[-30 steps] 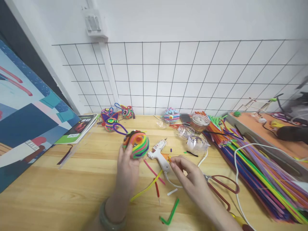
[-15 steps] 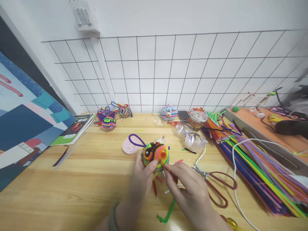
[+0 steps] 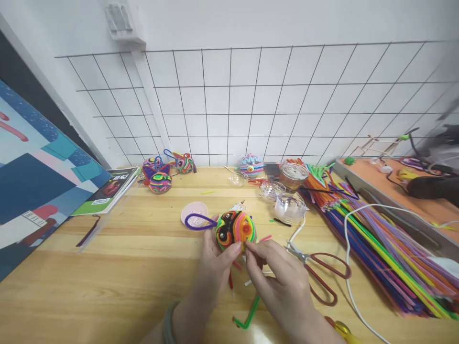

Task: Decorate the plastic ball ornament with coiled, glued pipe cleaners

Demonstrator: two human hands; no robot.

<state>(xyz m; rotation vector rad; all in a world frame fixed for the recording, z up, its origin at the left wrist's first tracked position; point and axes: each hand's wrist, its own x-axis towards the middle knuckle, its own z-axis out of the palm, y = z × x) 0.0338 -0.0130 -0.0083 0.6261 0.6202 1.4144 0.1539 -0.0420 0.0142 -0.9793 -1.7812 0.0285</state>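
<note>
My left hand [image 3: 215, 263] is wrapped around a ball [image 3: 234, 228] covered in coiled, many-coloured pipe cleaners, with two shiny dark eyes and an orange round spot. A purple loop [image 3: 197, 221] sticks out from its left side. My right hand [image 3: 283, 279] pinches at the ball's lower right edge, thumb and forefinger together; an orange pipe cleaner end seems to be between them, mostly hidden. Close by lie scissors [image 3: 319, 272] with brown-red handles, a bent green pipe cleaner [image 3: 249, 317] and short red offcuts [image 3: 230, 281] under the ball.
A pink dish [image 3: 193, 210] sits behind the ball. Clear plastic half-shells [image 3: 289, 209] stand behind right, near a white cable [image 3: 347, 248]. Pipe cleaner bundles [image 3: 380, 258] fill the right side. Finished balls [image 3: 160, 181] stand at the wall; a book [image 3: 107, 193] lies left.
The ball has turned slightly in my left hand, so both eyes now show more plainly. The purple loop has swung lower, over the dish. My right fingertips stay at the ball's edge.
</note>
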